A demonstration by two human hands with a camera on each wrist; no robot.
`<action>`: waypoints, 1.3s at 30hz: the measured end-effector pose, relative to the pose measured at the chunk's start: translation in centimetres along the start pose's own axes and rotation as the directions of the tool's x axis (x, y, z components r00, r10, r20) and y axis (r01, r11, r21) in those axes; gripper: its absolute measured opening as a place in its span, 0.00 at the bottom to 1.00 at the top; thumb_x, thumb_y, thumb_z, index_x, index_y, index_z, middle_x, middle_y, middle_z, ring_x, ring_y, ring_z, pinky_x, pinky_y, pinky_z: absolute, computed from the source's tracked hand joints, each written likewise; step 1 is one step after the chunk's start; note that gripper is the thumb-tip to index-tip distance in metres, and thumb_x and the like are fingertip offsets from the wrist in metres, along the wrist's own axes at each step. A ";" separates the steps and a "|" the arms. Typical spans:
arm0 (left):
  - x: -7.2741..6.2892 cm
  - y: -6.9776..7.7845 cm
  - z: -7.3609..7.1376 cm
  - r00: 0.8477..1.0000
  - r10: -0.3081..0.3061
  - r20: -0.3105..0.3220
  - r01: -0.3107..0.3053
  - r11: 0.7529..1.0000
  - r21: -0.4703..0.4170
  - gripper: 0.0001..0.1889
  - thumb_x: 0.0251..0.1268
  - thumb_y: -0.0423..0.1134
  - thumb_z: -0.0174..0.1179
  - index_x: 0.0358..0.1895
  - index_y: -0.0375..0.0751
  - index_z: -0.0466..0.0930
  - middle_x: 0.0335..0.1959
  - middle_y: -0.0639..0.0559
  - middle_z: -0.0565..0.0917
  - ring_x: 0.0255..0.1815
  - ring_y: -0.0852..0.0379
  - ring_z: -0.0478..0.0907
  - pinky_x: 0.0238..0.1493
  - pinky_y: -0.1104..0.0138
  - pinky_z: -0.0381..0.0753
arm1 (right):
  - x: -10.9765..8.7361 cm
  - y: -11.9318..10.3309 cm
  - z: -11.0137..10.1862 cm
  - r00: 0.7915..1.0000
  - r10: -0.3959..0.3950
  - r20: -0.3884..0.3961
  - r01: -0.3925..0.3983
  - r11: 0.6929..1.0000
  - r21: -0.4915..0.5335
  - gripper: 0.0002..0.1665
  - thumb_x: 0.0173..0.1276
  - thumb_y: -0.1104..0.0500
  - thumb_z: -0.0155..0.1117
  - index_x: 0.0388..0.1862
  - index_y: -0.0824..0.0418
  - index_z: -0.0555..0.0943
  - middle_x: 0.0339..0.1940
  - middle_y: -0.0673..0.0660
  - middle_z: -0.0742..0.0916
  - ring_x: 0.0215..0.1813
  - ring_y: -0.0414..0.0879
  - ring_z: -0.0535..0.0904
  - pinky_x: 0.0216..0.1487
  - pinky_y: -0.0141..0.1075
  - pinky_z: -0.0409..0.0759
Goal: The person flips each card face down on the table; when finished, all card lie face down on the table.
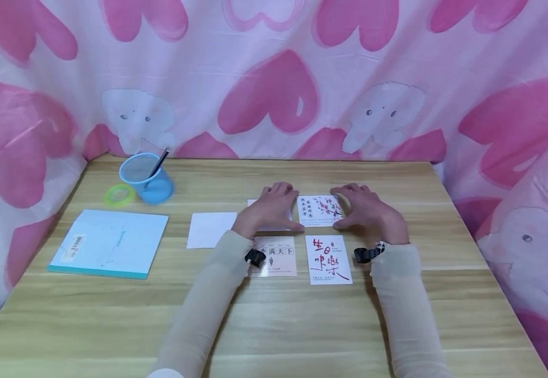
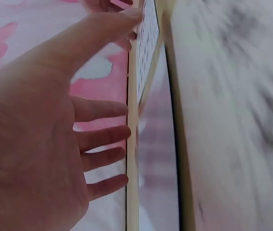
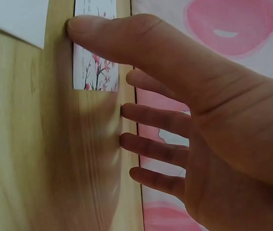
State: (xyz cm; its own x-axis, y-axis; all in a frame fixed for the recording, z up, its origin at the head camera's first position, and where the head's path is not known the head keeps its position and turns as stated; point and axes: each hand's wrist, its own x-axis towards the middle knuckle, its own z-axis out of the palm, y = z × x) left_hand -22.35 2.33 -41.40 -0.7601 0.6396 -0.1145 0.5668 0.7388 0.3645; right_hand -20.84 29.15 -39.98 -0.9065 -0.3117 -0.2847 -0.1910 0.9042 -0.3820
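Observation:
A card printed with plum blossoms and columns of characters (image 1: 320, 211) lies flat on the wooden table between both hands. At its left side is my left hand (image 1: 270, 208), thumb and fingers spread, above another pale card (image 2: 158, 144) that it partly covers. My right hand (image 1: 367, 209) curves around the blossom card's right side; in the right wrist view its thumb overlaps the card and the other fingers are apart. Whether either thumb presses the card I cannot tell. Nearer me lie a pinkish card with black characters (image 1: 279, 265) and a white card with red characters (image 1: 329, 261).
A blank white card (image 1: 210, 230) lies left of the hands. Farther left are a light blue notebook (image 1: 110, 244), a yellow-green tape roll (image 1: 119, 195) and a blue pen cup (image 1: 157, 191) holding a dark pen (image 1: 159, 161). A pink heart-patterned curtain (image 1: 198, 79) hangs behind the table.

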 end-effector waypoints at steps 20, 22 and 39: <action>1.6 0.9 0.6 1.000 -0.005 -0.031 0.005 1.000 0.011 0.51 0.47 0.65 0.71 0.69 0.37 0.65 0.68 0.46 0.63 0.68 0.50 0.56 0.69 0.55 0.53 | 0.5 0.2 0.1 0.998 -0.028 -0.048 0.031 0.998 0.052 0.53 0.45 0.44 0.83 0.68 0.57 0.68 0.66 0.61 0.68 0.63 0.59 0.60 0.63 0.58 0.65; 1.7 0.7 0.5 0.999 0.001 -0.047 -0.001 1.000 -0.006 0.50 0.46 0.65 0.71 0.69 0.36 0.66 0.67 0.46 0.63 0.68 0.50 0.56 0.69 0.55 0.54 | 0.4 0.2 -0.2 0.998 -0.039 -0.055 0.043 0.996 0.072 0.52 0.46 0.46 0.83 0.68 0.58 0.68 0.66 0.61 0.68 0.64 0.58 0.61 0.64 0.57 0.64; 1.4 0.3 -0.7 0.989 0.106 -0.107 -0.123 0.978 -0.168 0.47 0.45 0.63 0.73 0.68 0.42 0.68 0.67 0.49 0.65 0.67 0.52 0.58 0.63 0.53 0.59 | -0.5 -0.7 -1.4 0.972 -0.197 -0.128 0.225 0.935 0.274 0.56 0.44 0.48 0.84 0.69 0.58 0.65 0.66 0.57 0.69 0.69 0.59 0.60 0.65 0.56 0.64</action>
State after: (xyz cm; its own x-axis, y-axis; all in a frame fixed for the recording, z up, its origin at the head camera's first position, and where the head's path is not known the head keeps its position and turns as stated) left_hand -23.41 3.33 -40.83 -0.7253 0.6880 0.0247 0.5946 0.6079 0.5262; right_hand -20.82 29.11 -38.31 -0.8918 -0.4435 -0.0893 -0.2796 0.6955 -0.6619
